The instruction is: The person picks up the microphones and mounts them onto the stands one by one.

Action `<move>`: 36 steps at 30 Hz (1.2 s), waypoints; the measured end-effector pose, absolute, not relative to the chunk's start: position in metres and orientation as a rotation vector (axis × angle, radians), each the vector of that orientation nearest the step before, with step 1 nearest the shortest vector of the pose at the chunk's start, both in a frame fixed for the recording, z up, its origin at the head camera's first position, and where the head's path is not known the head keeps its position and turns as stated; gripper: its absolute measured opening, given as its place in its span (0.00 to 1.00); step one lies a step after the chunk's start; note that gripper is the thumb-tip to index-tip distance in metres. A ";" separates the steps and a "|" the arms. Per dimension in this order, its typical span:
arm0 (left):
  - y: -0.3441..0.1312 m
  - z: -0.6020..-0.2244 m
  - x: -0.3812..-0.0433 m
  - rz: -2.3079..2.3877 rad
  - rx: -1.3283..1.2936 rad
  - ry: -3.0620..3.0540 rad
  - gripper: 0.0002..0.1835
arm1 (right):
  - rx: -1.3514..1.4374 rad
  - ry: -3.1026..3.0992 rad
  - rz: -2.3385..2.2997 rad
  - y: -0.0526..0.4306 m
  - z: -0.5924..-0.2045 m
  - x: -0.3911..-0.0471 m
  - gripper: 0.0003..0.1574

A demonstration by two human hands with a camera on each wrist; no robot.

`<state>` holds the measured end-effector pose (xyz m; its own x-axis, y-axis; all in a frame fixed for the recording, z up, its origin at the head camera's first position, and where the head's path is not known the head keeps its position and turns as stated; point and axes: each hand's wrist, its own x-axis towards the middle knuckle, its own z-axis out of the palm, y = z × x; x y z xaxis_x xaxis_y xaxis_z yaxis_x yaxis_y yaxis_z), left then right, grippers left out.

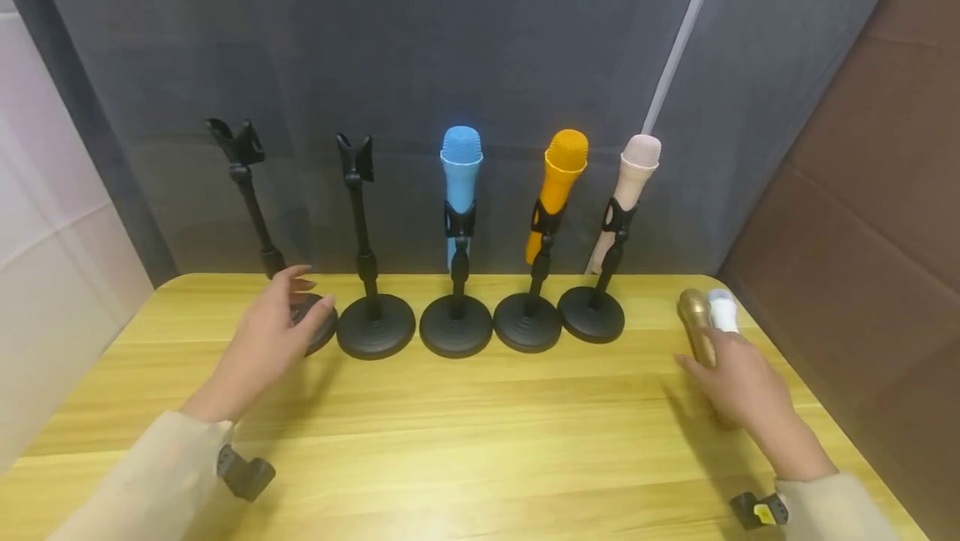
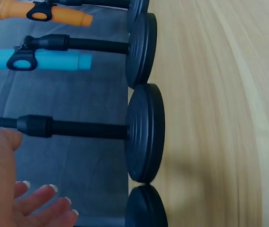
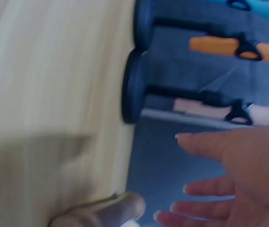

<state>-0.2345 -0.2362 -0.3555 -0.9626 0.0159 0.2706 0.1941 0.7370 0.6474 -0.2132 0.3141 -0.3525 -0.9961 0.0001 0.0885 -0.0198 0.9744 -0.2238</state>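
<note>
My left hand (image 1: pixel 262 333) hovers with fingers spread by the base of the leftmost black microphone stand (image 1: pixel 251 207), hiding part of it. In the left wrist view its fingers (image 2: pixel 40 201) hold nothing. On the right, my right hand (image 1: pixel 742 378) is over a gold microphone (image 1: pixel 696 308) and a white microphone (image 1: pixel 723 309), which lie side by side on the table. The right wrist view shows that hand's fingers (image 3: pixel 205 208) extended and loose, apart from the gold microphone (image 3: pixel 120 210). Both microphones' lower ends are hidden by the hand.
A second bare stand (image 1: pixel 363 241) is left of three stands bearing a blue microphone (image 1: pixel 461 178), an orange microphone (image 1: pixel 558 187) and a pale pink microphone (image 1: pixel 632 178). Their round bases line the back of the wooden table (image 1: pixel 450 424). Behind hangs a dark grey curtain (image 1: pixel 450 41).
</note>
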 end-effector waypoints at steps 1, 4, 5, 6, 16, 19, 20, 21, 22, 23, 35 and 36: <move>-0.234 -0.354 -0.235 -1.047 -0.173 -2.704 0.40 | -0.004 -3.045 0.330 0.318 -0.354 -0.214 0.42; -0.229 -0.351 -0.238 -1.077 -0.167 -2.731 0.42 | -0.052 -3.064 0.296 0.328 -0.359 -0.218 0.40; -0.227 -0.350 -0.239 -1.102 -0.159 -2.737 0.43 | -0.063 -3.068 0.290 0.331 -0.361 -0.220 0.40; -0.225 -0.347 -0.240 -1.136 -0.145 -2.740 0.43 | -0.081 -3.072 0.282 0.333 -0.362 -0.222 0.39; -0.201 -0.334 -0.261 -1.260 -0.210 -2.719 0.44 | -0.220 -3.082 0.195 0.344 -0.379 -0.236 0.35; -0.198 -0.333 -0.267 -1.256 -0.217 -2.709 0.43 | -0.210 -3.069 0.147 0.345 -0.382 -0.241 0.33; -0.197 -0.333 -0.270 -1.251 -0.215 -2.709 0.43 | -0.209 -3.067 0.135 0.345 -0.383 -0.243 0.32; -0.196 -0.333 -0.272 -1.248 -0.210 -2.712 0.44 | -0.210 -3.067 0.124 0.345 -0.384 -0.245 0.32; -0.195 -0.333 -0.274 -1.243 -0.206 -2.713 0.43 | -0.211 -3.070 0.115 0.345 -0.384 -0.246 0.32; -0.193 -0.334 -0.276 -1.231 -0.200 -2.714 0.42 | -0.218 -3.075 0.109 0.345 -0.385 -0.247 0.32; -0.178 -0.337 -0.288 -1.205 -0.163 -2.585 0.24 | -0.296 -3.103 0.157 0.342 -0.399 -0.265 0.30; -0.179 -0.337 -0.288 -1.193 -0.152 -2.589 0.23 | -0.301 -3.102 0.168 0.343 -0.400 -0.266 0.30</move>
<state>-0.2879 -0.1787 -0.3374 -0.9536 -0.0239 0.3002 0.2127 0.6523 0.7275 -0.2663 0.3426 -0.3999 -0.9812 0.1928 0.0097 0.1906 0.9756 -0.1091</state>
